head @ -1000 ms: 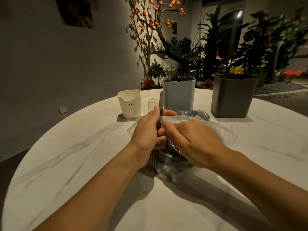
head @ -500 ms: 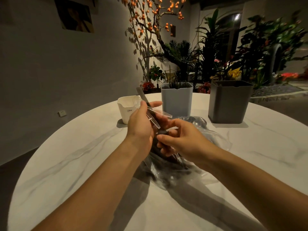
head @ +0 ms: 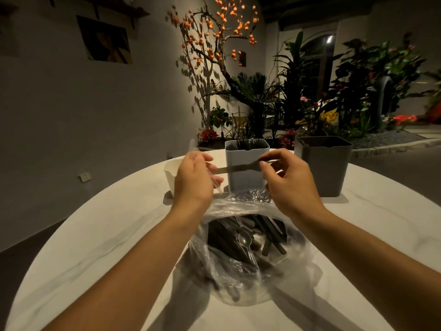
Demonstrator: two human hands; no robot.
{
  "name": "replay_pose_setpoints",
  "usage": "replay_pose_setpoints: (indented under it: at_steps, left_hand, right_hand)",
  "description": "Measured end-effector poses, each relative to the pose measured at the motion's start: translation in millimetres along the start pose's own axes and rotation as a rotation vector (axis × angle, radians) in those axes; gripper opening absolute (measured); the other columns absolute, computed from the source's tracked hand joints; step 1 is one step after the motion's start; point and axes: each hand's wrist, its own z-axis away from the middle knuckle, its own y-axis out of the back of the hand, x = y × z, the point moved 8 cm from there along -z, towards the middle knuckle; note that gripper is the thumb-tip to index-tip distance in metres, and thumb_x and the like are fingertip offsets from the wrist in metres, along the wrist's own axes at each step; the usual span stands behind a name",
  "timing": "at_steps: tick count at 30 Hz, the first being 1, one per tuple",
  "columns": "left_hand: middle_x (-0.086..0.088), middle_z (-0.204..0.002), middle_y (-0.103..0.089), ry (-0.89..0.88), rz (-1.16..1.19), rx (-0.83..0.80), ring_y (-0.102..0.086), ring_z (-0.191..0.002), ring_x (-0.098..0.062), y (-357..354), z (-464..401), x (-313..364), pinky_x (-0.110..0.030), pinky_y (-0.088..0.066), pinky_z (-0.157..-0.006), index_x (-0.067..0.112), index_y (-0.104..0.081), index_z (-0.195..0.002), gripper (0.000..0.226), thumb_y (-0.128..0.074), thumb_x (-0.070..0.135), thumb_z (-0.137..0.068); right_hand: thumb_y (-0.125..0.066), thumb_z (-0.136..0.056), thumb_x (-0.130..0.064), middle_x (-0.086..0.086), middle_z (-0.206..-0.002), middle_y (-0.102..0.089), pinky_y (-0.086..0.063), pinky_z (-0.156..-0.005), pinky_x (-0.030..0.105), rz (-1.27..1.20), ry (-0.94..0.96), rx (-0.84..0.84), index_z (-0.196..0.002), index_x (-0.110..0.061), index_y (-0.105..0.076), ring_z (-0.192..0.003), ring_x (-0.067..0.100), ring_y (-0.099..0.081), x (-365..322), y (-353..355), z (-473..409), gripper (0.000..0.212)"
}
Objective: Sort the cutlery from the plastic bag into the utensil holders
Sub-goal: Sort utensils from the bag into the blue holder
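Dark plastic knife (head: 235, 167) is held level, long axis crosswise, pinched by the right hand (head: 290, 185) at one end. Clear cutlery is gripped in the left hand (head: 194, 180). Light grey holder (head: 245, 163) stands directly behind; the bag (head: 243, 249) lies below.

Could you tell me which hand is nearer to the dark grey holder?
Right. The right hand is just left of the dark grey holder; the left hand is farther left, beyond the light grey holder.
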Motion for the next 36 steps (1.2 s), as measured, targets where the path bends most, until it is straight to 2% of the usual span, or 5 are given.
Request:
replay_pose_setpoints:
  at_steps: [9,18,23,33,36]
  left_hand:
    - [-0.008,-0.089,-0.072,0.111,0.019,-0.369,-0.069,-0.067,-0.021,-56,-29,4,-0.041,-0.058,-0.079,0.009,-0.063,-0.095,0.042,-0.03,0.029,-0.111]
    - [-0.009,-0.083,-0.072,0.205,0.283,-0.393,-0.07,-0.068,-0.02,-102,-64,24,-0.04,-0.061,-0.079,0.007,-0.063,-0.092,0.037,-0.034,0.022,-0.11]
    - [-0.014,-0.123,-0.062,0.145,0.278,-0.326,-0.075,-0.091,-0.029,-104,-100,24,-0.044,-0.061,-0.087,0.002,-0.06,-0.12,0.031,-0.038,0.02,-0.108]
    - [-0.018,-0.118,-0.062,0.182,0.25,-0.108,-0.072,-0.094,-0.029,-88,-141,-13,-0.043,-0.061,-0.085,0.005,-0.063,-0.106,0.034,-0.034,0.021,-0.108]
    - [-0.013,-0.112,-0.062,0.176,0.223,-0.071,-0.071,-0.092,-0.025,-82,-145,-21,-0.04,-0.061,-0.084,0.006,-0.063,-0.106,0.034,-0.032,0.02,-0.108]
  right_hand:
    - [-0.058,-0.097,-0.01,-0.003,-0.108,-0.054,-0.048,-0.081,0.012,0.215,0.377,-0.072,-0.11,-0.02,-0.063,-0.093,0.0,-0.053,-52,-13,-38,0.018]
    - [-0.054,-0.094,-0.014,0.011,-0.109,-0.059,-0.059,-0.064,0.032,0.282,0.879,0.165,-0.114,-0.006,-0.055,-0.08,0.019,-0.064,-93,-2,-74,0.022]
    - [-0.048,-0.093,-0.021,0.014,-0.108,-0.062,-0.06,-0.068,0.029,0.298,0.857,0.239,-0.113,0.001,-0.059,-0.082,0.02,-0.065,-89,2,-114,0.031]
    - [-0.064,-0.091,-0.004,0.009,-0.109,-0.064,-0.057,-0.075,0.029,0.544,0.704,0.007,-0.117,-0.007,-0.058,-0.093,0.021,-0.064,-11,-50,-162,0.027]
    - [-0.057,-0.099,-0.022,0.005,-0.128,-0.058,-0.049,-0.099,0.039,0.775,0.508,-0.263,-0.117,-0.017,-0.065,-0.119,0.024,-0.054,39,-74,-169,0.021]
